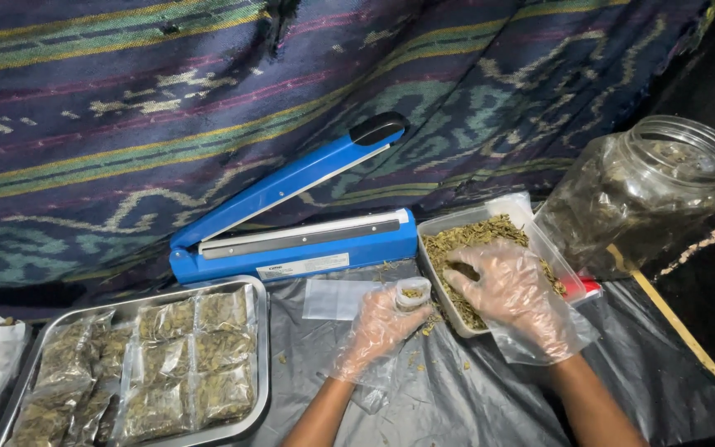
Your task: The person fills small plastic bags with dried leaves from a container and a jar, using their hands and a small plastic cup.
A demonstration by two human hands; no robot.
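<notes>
Both my hands wear loose clear plastic gloves. My left hand (380, 327) holds a small clear plastic bag (412, 292) upright with its mouth open, a few dried green leaves inside. My right hand (513, 291) rests palm down in a rectangular clear plastic container (439, 219) full of dried green leaves (473, 234), its fingers dug into the pile. The bag sits just left of the container's near corner.
A blue heat sealer (291, 223) with its arm raised stands behind my hands. A metal tray (260, 348) at the left holds several sealed leaf packets (188, 364). An open clear jar (643, 190) of leaves stands at the right. Empty flat bags (333, 298) lie on grey sheeting.
</notes>
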